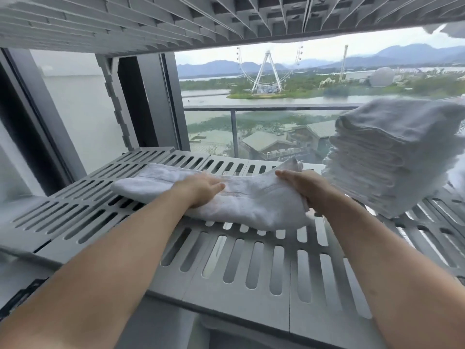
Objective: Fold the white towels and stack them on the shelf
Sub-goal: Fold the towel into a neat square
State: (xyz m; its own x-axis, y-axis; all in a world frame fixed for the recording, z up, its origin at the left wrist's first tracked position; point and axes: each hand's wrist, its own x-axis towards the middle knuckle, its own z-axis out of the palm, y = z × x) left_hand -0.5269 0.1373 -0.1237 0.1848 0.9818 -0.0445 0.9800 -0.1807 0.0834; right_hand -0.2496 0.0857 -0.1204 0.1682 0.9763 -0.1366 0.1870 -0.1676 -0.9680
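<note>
A long, folded white towel (241, 200) lies across the grey slotted shelf (251, 268). My left hand (201, 190) rests flat on the towel's middle, fingers straight. My right hand (304, 190) grips the towel's right end, fingers curled under its edge and lifting it slightly. A tall stack of folded white towels (392, 157) stands on the shelf at the right, just beyond my right hand.
Another slotted shelf (176, 18) hangs close overhead. A white cloth (450, 31) shows on it at the top right. Behind the shelf are a window frame (156, 102) and a glass balcony rail (251, 107). Bare shelf surface lies left of the towel and in front of it.
</note>
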